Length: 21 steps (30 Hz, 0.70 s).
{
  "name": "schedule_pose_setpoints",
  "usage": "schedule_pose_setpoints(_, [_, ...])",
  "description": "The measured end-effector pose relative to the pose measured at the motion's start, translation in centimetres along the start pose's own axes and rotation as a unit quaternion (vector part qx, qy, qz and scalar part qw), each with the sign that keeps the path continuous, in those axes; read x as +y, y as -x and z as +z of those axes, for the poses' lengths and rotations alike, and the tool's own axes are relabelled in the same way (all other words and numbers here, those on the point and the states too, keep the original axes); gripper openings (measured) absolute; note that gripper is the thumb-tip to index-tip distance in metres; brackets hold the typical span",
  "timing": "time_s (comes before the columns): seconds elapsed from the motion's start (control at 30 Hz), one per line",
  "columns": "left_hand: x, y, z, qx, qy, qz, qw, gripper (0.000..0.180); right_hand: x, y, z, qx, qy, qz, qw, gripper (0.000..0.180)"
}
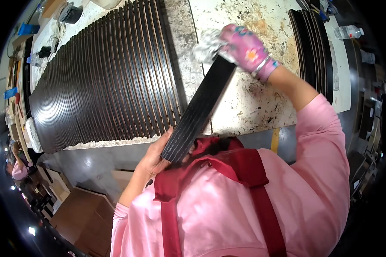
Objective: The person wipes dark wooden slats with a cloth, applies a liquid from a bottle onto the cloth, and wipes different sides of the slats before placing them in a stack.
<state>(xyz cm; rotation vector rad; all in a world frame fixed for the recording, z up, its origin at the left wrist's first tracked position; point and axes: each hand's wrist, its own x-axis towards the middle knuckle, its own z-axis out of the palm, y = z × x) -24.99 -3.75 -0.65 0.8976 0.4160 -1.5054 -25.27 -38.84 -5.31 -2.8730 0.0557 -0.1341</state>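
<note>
My left hand (155,155), bare, grips the near end of a stack of long dark strips (200,108) held slanted above the stained workbench (261,98). My right hand (245,48), in a pink patterned glove, presses a crumpled white cloth (208,44) against the far end of the stack. The near end of the stack rests close to my chest, against my red apron.
A wide row of dark strips (103,77) lies side by side across the left of the bench. A second pile of dark strips (312,45) lies at the right. A plastic bottle (348,31) lies beyond it. Brown boxes (83,216) sit on the floor. Another person (18,165) is at far left.
</note>
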Motion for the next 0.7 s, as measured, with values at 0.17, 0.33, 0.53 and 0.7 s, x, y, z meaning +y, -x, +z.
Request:
schedule_pose_setpoints(0.17, [-0.3,-0.2,-0.9,0.007,0.019,-0.002,1.000,0.052,-3.6,-0.8,-5.5,-0.195,-0.310,0.209,0.907,0.026])
schedule_pose_setpoints(0.33, [0.1,-0.3,-0.3,-0.003,0.006,0.001,1.000,0.051,-3.9,-1.2,-2.6,-0.105,-0.087,0.008,0.991,0.022])
schedule_pose_setpoints(0.53, [-0.2,-0.4,-0.5,0.002,0.007,0.012,1.000,0.051,-6.6,-1.6,-2.7,-0.225,-0.220,0.120,0.942,0.017])
schedule_pose_setpoints(0.7, [-0.1,-0.5,-0.9,-0.003,0.012,-0.004,1.000,0.053,-4.5,-2.0,-2.2,-0.090,0.005,-0.028,0.996,0.012])
